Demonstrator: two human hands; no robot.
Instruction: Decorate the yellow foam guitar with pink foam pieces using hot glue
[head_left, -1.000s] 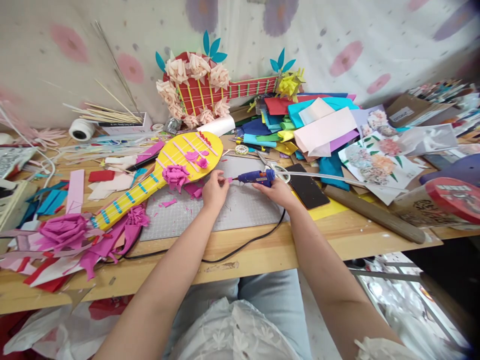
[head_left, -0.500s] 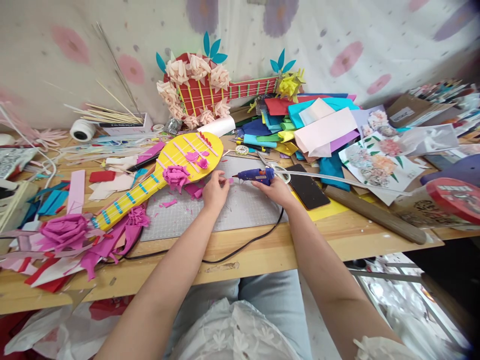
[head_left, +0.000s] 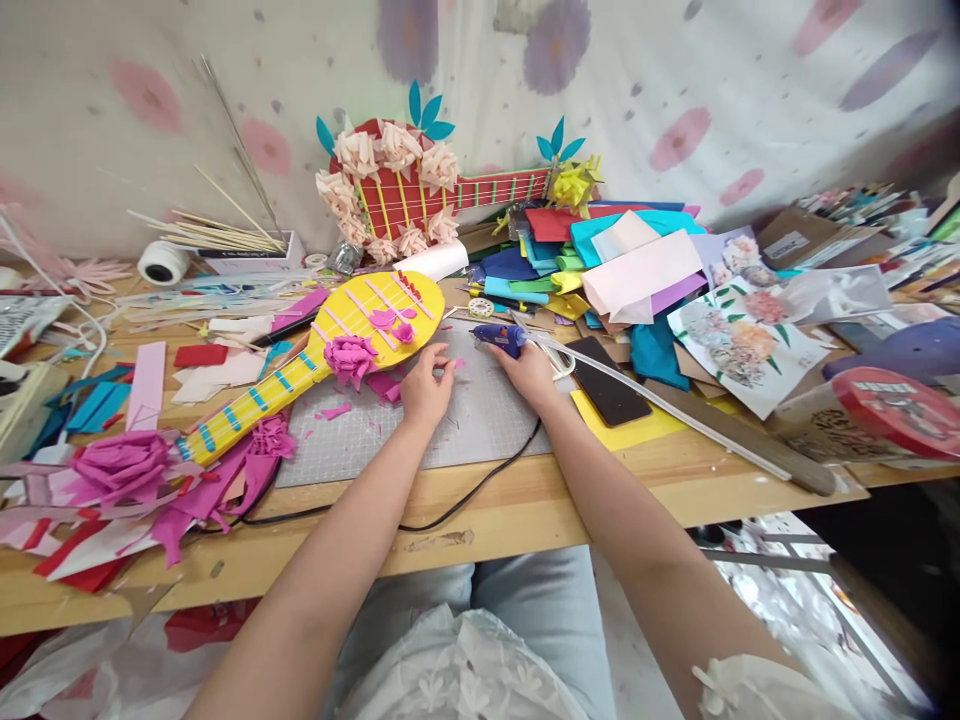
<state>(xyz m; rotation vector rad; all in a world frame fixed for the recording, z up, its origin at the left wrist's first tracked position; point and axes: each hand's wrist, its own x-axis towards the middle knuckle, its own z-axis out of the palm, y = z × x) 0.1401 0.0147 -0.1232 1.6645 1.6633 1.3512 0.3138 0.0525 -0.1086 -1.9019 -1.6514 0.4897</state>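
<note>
My left hand (head_left: 427, 387) is closed in a pinch, with a small pink paper piece (head_left: 460, 364) at its fingertips. To the right, my right hand (head_left: 529, 372) grips a blue glue gun (head_left: 498, 338) whose nozzle points left. A long clear glue stick (head_left: 660, 398) runs out of the gun's back, sloping down to the right. Beside my left hand lies a yellow cardboard guitar (head_left: 354, 322) with pink strips, blue frets and a magenta paper rose (head_left: 350, 360). Both hands are over a grey cutting mat (head_left: 480, 430) scattered with magenta scraps.
A red flowered guitar (head_left: 390, 190) leans at the back. Folded coloured paper (head_left: 645, 265) is heaped right of it. A black phone (head_left: 609, 382) and a wooden rod (head_left: 720, 430) lie right of my right hand. The gun's black cord (head_left: 487, 490) crosses the front table edge.
My right hand and the glue gun have shifted slightly left, and the gun has turned. The glue stick's far end has swung downward. My left hand stays nearly in place.
</note>
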